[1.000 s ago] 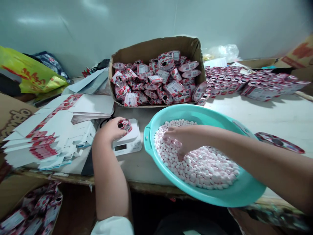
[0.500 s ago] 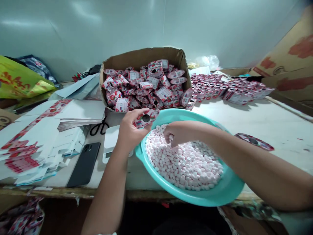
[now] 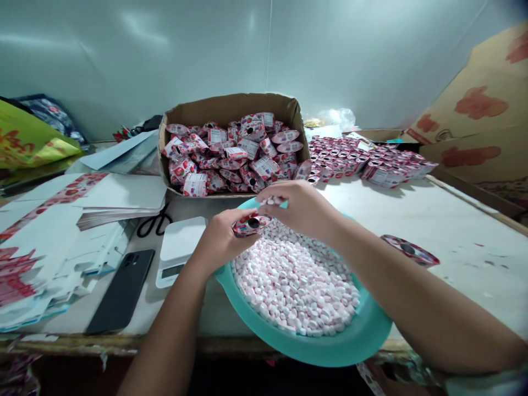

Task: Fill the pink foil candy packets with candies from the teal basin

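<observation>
"Where was the left hand?"

"The left hand [image 3: 220,239] was at the ten o'clock edge of an oval turquoise plastic basin [image 3: 325,352], its fingers and thumb closed around a small red-and-white printed carton [image 3: 241,227] with a round dark spot on its upward face."

"And the right hand?"

"The right hand [image 3: 295,202] hung just beside and above that carton, at about eleven o'clock over the basin, its fingers loosely curled around a few small white-and-pink pellets [image 3: 270,201]. Whether its fingertips touched the carton could not be told."

"What did the basin hold?"

"A broad heap of similar pellets [image 3: 297,286]."

"And around it?"

"At nine o'clock lay a flat white plastic scale [image 3: 180,241], with a slim dark smartphone [image 3: 121,291] farther out. At eleven stood an open brown cardboard box [image 3: 226,105] full of printed cartons [image 3: 231,162]; at one, tightly packed rows of cartons [image 3: 371,159]. A lone red-edged carton [image 3: 424,256] lay near three o'clock."
</observation>
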Action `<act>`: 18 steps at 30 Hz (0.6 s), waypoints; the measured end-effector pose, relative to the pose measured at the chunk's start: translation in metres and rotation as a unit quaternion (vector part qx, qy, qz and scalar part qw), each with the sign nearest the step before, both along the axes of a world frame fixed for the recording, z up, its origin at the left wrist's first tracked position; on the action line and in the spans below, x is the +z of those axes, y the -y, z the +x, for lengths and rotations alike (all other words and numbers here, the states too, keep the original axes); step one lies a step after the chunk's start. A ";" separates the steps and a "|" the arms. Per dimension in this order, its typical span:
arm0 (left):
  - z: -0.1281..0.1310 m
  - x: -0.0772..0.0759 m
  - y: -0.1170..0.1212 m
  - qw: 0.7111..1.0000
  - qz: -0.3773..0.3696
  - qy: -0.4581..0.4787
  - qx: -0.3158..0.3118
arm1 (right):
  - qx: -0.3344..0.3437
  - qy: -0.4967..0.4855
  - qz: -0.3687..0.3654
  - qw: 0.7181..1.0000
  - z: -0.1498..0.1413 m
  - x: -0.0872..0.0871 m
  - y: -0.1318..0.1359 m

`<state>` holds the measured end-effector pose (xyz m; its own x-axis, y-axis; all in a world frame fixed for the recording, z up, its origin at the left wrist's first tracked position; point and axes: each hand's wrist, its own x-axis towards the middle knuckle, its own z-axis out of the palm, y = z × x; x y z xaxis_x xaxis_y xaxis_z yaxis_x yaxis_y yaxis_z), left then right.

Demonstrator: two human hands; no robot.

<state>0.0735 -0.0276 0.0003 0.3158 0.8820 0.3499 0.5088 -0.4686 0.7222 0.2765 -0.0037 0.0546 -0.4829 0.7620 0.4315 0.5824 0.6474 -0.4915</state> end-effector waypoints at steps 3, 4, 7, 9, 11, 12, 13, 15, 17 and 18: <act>0.002 0.003 0.000 1.000 -0.022 -0.019 0.011 | 0.069 -0.015 0.010 0.997 -0.008 -0.007 0.002; 0.002 0.003 0.001 0.999 -0.029 -0.025 0.016 | 0.081 -0.017 0.014 0.996 -0.011 -0.009 0.002; 0.002 0.003 0.001 0.999 -0.034 -0.027 0.031 | 0.097 -0.016 0.021 0.995 -0.015 -0.016 0.000; 0.001 0.003 0.001 0.999 -0.034 -0.015 0.035 | 0.102 -0.012 0.013 0.995 -0.015 -0.019 0.000; 0.002 0.004 0.002 0.999 -0.030 -0.007 0.036 | 0.103 -0.007 0.001 0.995 -0.016 -0.020 -0.001; 0.002 0.005 0.003 0.999 -0.025 -0.008 0.037 | 0.103 -0.005 -0.005 0.995 -0.016 -0.020 0.000; 0.003 0.006 0.003 0.999 -0.019 -0.011 0.038 | 0.106 -0.003 -0.010 0.994 -0.016 -0.020 0.000; 0.004 0.007 0.003 0.999 -0.009 -0.018 0.042 | 0.118 -0.005 -0.014 0.993 -0.016 -0.020 0.000; 0.004 0.007 0.003 0.999 -0.008 -0.022 0.042 | 0.132 -0.014 -0.003 0.991 -0.016 -0.021 -0.001; 0.004 0.007 0.003 0.999 -0.008 -0.022 0.042 | 0.136 -0.019 0.004 0.990 -0.015 -0.021 -0.001</act>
<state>0.0774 -0.0305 0.0071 0.2553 0.9116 0.3223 0.5774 -0.4111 0.7054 0.2611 -0.0022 0.0335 -0.6531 0.6017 0.4597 0.3661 0.7823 -0.5039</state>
